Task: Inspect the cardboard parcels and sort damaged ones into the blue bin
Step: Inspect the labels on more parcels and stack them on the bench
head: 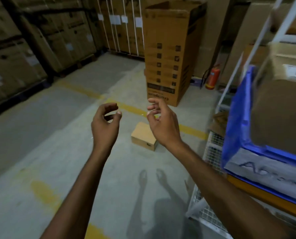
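A small brown cardboard parcel (143,137) lies on the concrete floor, partly hidden behind my right wrist. My left hand (105,125) and my right hand (162,123) are held out in the air above the floor, fingers loosely curled, both holding nothing. The blue bin (237,118) stands on the shelf at the right, with cardboard parcels (280,114) inside it and a grey label on its front.
A tall open cardboard box (168,54) stands ahead. Pallets of stacked cartons (23,49) line the left and back. A red fire extinguisher (212,76) stands by the wall. White shelving with wire mesh (211,152) fills the right. Yellow lines cross the floor.
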